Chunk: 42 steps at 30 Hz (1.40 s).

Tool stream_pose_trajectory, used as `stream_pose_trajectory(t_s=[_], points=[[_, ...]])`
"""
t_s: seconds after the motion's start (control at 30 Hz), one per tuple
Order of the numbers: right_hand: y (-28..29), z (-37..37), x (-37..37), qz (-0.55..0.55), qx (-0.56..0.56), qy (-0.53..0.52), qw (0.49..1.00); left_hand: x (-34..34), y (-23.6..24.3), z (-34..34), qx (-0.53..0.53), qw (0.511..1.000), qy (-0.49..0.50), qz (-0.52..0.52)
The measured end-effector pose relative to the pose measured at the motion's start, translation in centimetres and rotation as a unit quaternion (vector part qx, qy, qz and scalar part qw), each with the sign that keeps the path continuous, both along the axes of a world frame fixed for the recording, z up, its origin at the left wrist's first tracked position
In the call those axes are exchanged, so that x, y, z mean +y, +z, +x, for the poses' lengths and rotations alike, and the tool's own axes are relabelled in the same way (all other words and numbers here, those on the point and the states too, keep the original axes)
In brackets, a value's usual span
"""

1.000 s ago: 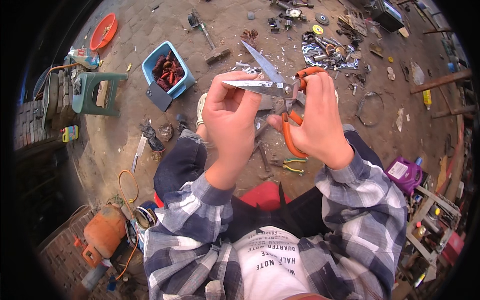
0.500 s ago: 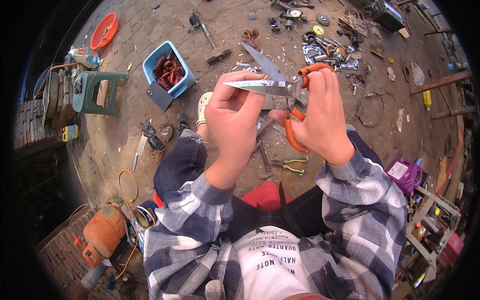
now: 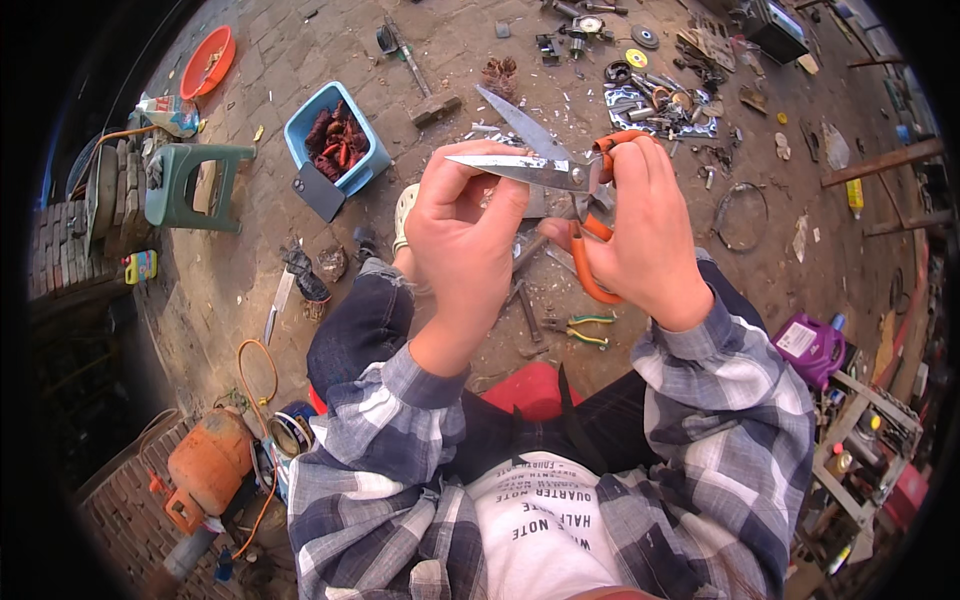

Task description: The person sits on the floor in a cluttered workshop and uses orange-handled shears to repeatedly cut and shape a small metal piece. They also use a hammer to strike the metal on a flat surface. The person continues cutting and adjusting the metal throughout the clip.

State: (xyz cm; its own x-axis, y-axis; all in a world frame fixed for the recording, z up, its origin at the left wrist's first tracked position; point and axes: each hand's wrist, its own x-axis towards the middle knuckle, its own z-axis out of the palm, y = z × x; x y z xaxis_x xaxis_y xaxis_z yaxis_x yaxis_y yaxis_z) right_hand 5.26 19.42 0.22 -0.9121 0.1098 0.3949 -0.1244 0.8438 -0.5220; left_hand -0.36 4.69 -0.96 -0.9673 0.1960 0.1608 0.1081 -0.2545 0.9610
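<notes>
At one o'clock, the scissors (image 3: 574,177) show silver-grey blades (image 3: 530,172) and orange handles (image 3: 590,270). At six, a dark-blue, grey and white checked shirt (image 3: 385,480) lies over a white T-shirt (image 3: 500,490) with black lettering. Purple marks the jug (image 3: 822,357) at three, orange the gas bottle (image 3: 212,448) at eight, green the stool (image 3: 178,198) at ten, and light blue the tub (image 3: 366,174) at eleven, its contents (image 3: 337,140) dark red.

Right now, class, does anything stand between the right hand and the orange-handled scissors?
Nothing visible does: the right hand grips the orange-handled scissors directly. The left hand is by the lower blade, not between them.
</notes>
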Motion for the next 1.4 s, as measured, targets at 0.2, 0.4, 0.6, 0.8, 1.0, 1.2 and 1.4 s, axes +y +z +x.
stream_pose_trajectory(t_s=[0.2, 0.4, 0.6, 0.8, 1.0, 1.2, 1.4], points=[[0.47, 0.07, 0.31, -0.025, -0.033, 0.026, 0.999, -0.15, 0.24, -0.30, 0.080, 0.994, 0.020, -0.066], [0.57, 0.15, 0.43, -0.031, -0.046, 0.029, 0.998, 0.09, 0.32, -0.45, 0.131, 0.987, 0.039, -0.085], [0.45, 0.01, 0.61, -0.023, -0.053, 0.025, 0.998, 0.13, 0.29, -0.38, 0.133, 0.986, 0.048, -0.084], [0.29, -0.08, 0.68, -0.013, -0.045, 0.021, 0.999, 0.06, 0.08, -0.33, 0.121, 0.989, 0.042, -0.071], [0.46, -0.06, 0.65, 0.019, -0.023, 0.001, 1.000, 0.18, 0.14, -0.17, 0.078, 0.994, 0.040, -0.062], [-0.07, -0.10, 0.57, -0.052, -0.016, -0.012, 0.998, 0.25, 0.07, -0.20, 0.036, 0.999, 0.017, -0.030], [0.15, 0.40, 0.60, -0.306, -0.171, -0.023, 0.936, 0.31, 0.11, -0.29, -0.087, 0.992, -0.038, 0.078]])
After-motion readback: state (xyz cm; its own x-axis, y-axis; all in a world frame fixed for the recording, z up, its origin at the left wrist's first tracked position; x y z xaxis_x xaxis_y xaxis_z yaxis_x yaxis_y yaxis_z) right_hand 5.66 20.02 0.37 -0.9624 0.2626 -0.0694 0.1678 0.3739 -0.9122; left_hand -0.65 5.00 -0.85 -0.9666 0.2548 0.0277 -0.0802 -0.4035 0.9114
